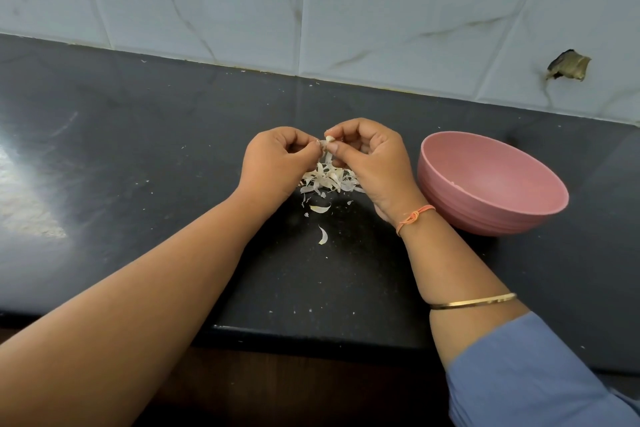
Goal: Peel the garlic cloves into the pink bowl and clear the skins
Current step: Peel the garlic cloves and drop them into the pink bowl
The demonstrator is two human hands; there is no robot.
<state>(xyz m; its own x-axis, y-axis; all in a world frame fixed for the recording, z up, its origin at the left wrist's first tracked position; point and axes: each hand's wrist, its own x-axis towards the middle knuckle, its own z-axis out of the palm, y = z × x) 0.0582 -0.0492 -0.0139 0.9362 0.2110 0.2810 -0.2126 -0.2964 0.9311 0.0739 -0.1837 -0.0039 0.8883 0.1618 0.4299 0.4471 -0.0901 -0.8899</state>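
A clove (329, 140) is pinched between both hands, right hand (370, 163) and left hand (273, 163) with fingers curled tight, held above the skins (327, 180) so peelings drop there; the bowl (491, 184) waits just right.

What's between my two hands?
A garlic clove, pinched by the left hand and right hand above the pile of skins; the head view shows it.

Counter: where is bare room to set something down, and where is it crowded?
Bare: the counter left of the left hand, back to the tiled wall; also the strip behind the bowl. Crowded: the skins under both hands, with the bowl close beside the right hand.
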